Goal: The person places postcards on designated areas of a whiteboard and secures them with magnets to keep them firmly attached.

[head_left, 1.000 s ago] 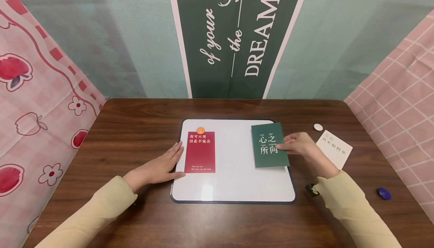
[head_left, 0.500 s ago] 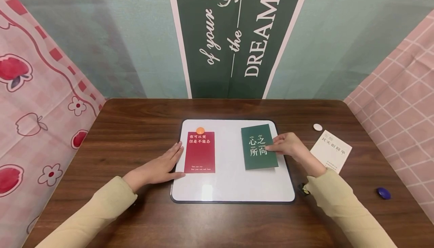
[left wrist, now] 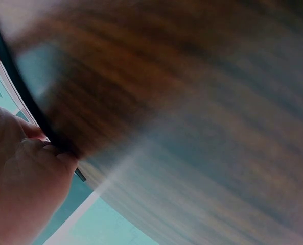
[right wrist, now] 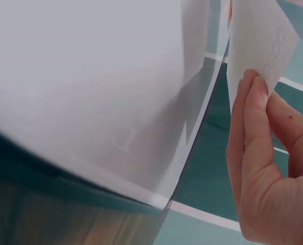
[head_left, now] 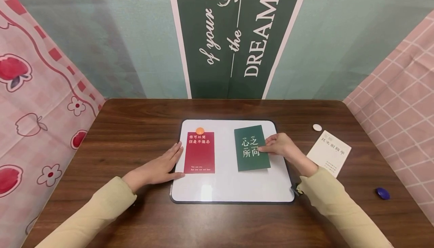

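A white magnetic board (head_left: 223, 187) with a dark rim lies on the table. My right hand (head_left: 283, 146) pinches the right edge of a green postcard (head_left: 251, 161), thumb on its printed front. In the right wrist view the fingers (right wrist: 256, 122) lie against the card's white back (right wrist: 258, 41), which stands off the board. My left hand (head_left: 161, 167) rests at the board's left edge, fingers extended; in the left wrist view this hand (left wrist: 23, 173) touches the dark rim (left wrist: 26, 97). Beside it, a red card (head_left: 200, 157) lies on the board with a round orange magnet (head_left: 200, 131) at its top.
Right of the board lie a cream card (head_left: 330, 152), partly behind my right forearm, a white round magnet (head_left: 317, 127) and a blue one (head_left: 382, 193). A small dark object (head_left: 296, 190) shows by the right cuff. Hanging cloths border the wooden table (head_left: 142, 120).
My right hand has carried the green postcard leftward over the board, from its right edge toward the red card. The left hand has stayed in place.
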Motion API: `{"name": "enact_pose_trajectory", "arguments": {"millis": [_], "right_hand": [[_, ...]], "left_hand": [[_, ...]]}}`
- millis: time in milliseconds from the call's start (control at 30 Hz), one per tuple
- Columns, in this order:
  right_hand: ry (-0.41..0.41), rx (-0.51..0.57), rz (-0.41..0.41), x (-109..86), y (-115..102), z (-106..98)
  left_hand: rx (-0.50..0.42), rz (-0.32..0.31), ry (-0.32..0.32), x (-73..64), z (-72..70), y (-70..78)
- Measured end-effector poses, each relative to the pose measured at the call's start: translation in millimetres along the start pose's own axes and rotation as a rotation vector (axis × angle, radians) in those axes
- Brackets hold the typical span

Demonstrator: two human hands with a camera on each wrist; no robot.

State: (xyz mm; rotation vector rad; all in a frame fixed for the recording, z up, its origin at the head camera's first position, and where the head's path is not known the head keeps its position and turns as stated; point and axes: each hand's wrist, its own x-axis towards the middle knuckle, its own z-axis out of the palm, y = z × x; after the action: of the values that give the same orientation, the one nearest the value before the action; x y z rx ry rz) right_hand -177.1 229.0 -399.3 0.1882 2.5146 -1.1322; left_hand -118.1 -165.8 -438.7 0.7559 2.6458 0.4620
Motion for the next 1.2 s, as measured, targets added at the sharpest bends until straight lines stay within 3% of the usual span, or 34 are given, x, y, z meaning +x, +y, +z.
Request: {"name": "enact_pose_trajectory", "arguments": {"millis": [667, 1000, 1200], "right_hand": [[-0.018, -0.054, 0.004, 0.1, -13, 21], [-0.015, -0.003, 0.004, 4.2, -19, 31], [-0.005, -0.036, 0.006, 4.6, -24, 35]], "left_hand": [[0.001, 0.008, 0.012, -0.1, 3.4, 0.8], [0.005, 0.002, 0.008, -0.3, 3.0, 2.1], [0.005, 0.003, 0.009, 0.2, 4.7, 0.5]]}}
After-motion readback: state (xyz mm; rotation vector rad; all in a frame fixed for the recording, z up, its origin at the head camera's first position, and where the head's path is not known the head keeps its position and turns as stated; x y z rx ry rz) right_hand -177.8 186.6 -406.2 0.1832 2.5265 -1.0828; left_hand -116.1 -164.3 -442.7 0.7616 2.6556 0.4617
